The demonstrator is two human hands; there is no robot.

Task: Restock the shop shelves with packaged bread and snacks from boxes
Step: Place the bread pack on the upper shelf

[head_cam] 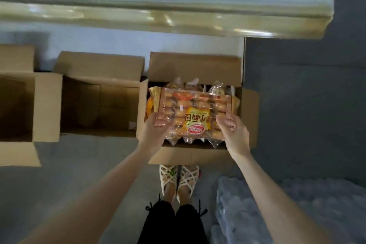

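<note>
A clear bread package (pixel 195 113) with a yellow and red label, full of small rolls, is held flat above the open cardboard box (pixel 195 67) straight ahead on the floor. My left hand (pixel 155 130) grips its near left side and my right hand (pixel 232 128) grips its near right side. More wrapped bread packs (pixel 193 83) show in the box behind and under the held one. A pale shelf edge (pixel 158 20) runs across the top of the view, blurred.
Two more open cardboard boxes stand to the left, the middle box (pixel 99 105) and the far-left box (pixel 17 105), both looking dark inside. Crumpled clear plastic wrap (pixel 277 210) lies on the floor at the lower right. My feet in pale sandals (pixel 178 180) stand right behind the bread box.
</note>
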